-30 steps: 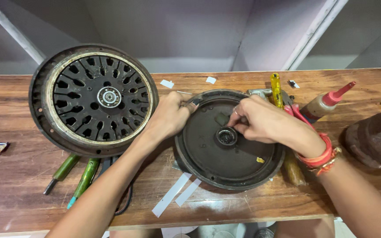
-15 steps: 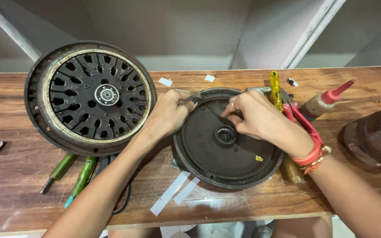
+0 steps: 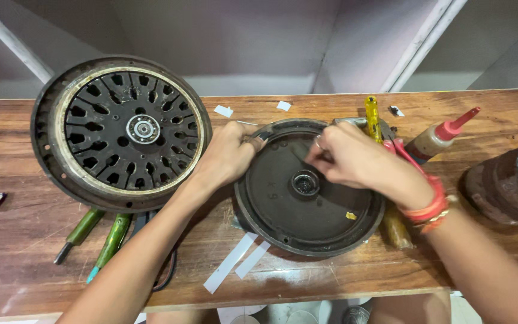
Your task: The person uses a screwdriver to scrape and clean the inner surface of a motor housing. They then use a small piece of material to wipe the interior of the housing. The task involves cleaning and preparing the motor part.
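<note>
Dark round motor cover (image 3: 307, 207) lay flat on wooden bench (image 3: 19, 240), ctr-right. Left hand (image 3: 228, 157) sat at its 10 o'clock rim, fingers curled shut on the edge. Right hand (image 3: 355, 161) was over the cover at 1 o'clock, fingertips pinched together just above the hub hole (image 3: 305, 183); can't tell if they held anything. Slotted rotor housing (image 3: 121, 132) was at 9 o'clock of the cover, green-handled tools (image 3: 100, 237) under it. Glue bottle w/ red nozzle (image 3: 442, 137) at 2 o'clock.
</note>
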